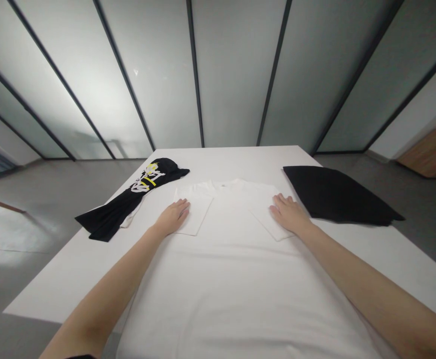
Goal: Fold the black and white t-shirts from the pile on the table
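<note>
A white T-shirt lies spread on the white table, its neckline at the far end and its lower part running toward me. Both sleeves are turned inward over the body of the shirt. My left hand rests flat on the left sleeve, fingers stretched out. On the other side my right hand lies flat with fingers spread, touching the outer part of the right sleeve. Neither hand grips any cloth. The shirt's hem is out of the frame at the bottom.
Black clothing with a white and yellow print lies loosely at the table's left edge. A dark folded cloth sits at the right edge, partly overhanging. Behind the table stand frosted glass panels. A wooden piece is at far right.
</note>
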Motion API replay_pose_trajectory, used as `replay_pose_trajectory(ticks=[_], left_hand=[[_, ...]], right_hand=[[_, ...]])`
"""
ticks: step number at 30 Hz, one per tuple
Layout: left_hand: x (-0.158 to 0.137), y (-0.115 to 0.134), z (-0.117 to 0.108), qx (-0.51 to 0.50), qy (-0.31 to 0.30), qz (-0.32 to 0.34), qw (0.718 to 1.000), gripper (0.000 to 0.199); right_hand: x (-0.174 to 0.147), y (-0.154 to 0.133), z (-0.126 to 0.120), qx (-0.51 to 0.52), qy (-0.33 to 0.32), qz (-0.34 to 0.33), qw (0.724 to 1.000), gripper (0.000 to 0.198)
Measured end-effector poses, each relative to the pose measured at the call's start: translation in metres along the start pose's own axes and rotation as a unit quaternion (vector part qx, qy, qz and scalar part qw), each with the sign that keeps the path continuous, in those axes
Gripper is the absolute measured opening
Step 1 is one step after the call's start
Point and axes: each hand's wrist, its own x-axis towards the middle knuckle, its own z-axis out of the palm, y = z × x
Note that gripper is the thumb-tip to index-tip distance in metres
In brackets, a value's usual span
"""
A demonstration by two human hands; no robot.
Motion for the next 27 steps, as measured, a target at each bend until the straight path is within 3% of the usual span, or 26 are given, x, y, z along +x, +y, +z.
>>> replay_pose_trajectory(ticks=[5,10,17,27], left_hand=[[-0.042,0.027,0.015,0.087,0.007,-0.094,0.992,0.067],[-0.048,0.038,0.027,0.084,-0.025,-0.114,0.99,0.079],[-0.011,0.035,0.022,0.086,-0.035,-0.127,0.988,0.081],[0.075,0.012,0.018,0.081,-0.033,-0.108,0.99,0.076]], right_hand=[[-0.043,-0.016,0.006,0.003,0.005,-0.054,0.999,0.066],[-0.058,-0.032,0.012,0.025,-0.022,-0.039,0.999,0.074],[-0.03,-0.035,0.01,0.002,-0.014,-0.027,1.0,0.074],[0.052,-0.033,0.002,0.011,-0.033,-0.01,0.999,0.074]])
